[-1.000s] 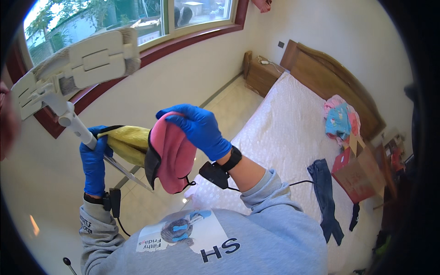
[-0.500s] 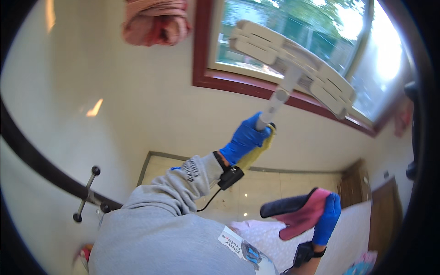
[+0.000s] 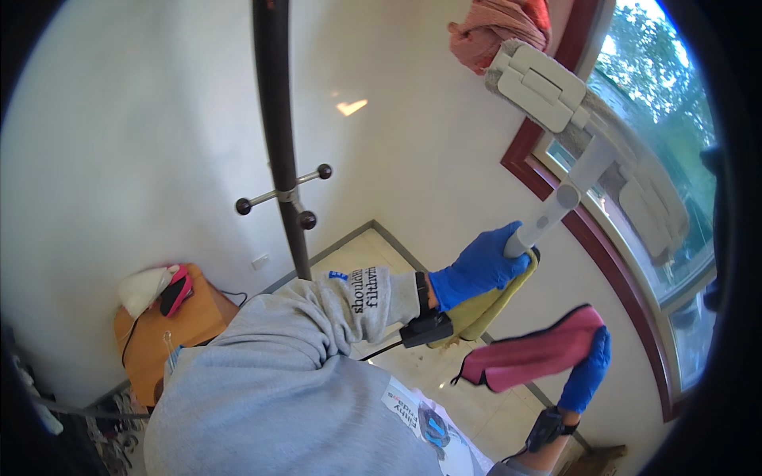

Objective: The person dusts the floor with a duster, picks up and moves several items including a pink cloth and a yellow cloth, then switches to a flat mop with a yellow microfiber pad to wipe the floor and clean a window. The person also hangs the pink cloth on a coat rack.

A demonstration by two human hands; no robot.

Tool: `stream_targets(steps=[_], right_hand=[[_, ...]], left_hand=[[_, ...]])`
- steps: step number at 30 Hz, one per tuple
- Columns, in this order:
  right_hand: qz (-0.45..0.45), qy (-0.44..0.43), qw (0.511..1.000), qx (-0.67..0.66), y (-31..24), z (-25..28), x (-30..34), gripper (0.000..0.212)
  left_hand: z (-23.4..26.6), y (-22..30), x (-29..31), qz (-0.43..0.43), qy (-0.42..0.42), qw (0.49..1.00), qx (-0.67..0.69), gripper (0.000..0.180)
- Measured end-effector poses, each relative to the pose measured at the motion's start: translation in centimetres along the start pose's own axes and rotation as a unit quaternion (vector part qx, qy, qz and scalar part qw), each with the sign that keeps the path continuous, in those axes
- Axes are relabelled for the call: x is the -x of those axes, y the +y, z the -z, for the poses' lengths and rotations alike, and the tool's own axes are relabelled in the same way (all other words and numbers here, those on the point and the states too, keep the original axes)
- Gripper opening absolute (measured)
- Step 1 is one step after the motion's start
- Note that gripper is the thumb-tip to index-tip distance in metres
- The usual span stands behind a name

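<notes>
My left hand, in a blue glove, is closed around the white handle of a window-cleaning mop, raised in front of me. The mop's white hinged head has a greyish pad behind it and overlaps the window from my view; contact with the glass I cannot tell. A yellow cloth hangs under the same hand, apparently gripped along with the handle. At the lower right my right hand, also blue-gloved, pinches the end of a pink cloth with dark edging, which droops to the left.
A window with a dark red frame fills the right side. Bunched reddish fabric is beside it. A dark coat stand with ball-tipped pegs rises at left. Behind my arm, a wooden table bears a white object and a pink-and-black one.
My view has swung left, bringing the coat stand and table in. The mop head now appears farther right, near the reddish fabric. Both hands keep their holds; the pink cloth hangs more spread out.
</notes>
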State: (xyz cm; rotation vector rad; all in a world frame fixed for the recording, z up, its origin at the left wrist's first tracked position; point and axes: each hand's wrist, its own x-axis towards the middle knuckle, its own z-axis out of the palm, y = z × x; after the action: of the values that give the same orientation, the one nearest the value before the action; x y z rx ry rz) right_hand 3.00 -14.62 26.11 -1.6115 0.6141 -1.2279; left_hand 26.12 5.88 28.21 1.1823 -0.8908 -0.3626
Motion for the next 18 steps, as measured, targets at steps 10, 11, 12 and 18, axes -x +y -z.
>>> stream_targets(steps=[10,11,12,18], right_hand=[[-0.046,-0.217,0.973,-0.056,-2.9,-12.2,-9.1,0.025],[-0.044,-0.219,0.972,-0.072,-3.3,-13.0,-9.2,0.026],[-0.03,-0.208,0.974,-0.082,-3.4,-14.3,-9.3,0.027],[-0.084,-0.264,0.952,-0.129,-3.1,-19.2,-7.4,0.031]], left_hand=[[1.3,2.5,1.1,0.024,0.058,0.998,-0.025,0.021],[2.2,2.8,1.4,0.031,0.056,0.998,0.005,0.021],[3.0,3.1,1.7,0.026,0.048,0.998,0.04,0.021],[7.1,3.8,4.8,0.001,0.048,0.995,0.086,0.02]])
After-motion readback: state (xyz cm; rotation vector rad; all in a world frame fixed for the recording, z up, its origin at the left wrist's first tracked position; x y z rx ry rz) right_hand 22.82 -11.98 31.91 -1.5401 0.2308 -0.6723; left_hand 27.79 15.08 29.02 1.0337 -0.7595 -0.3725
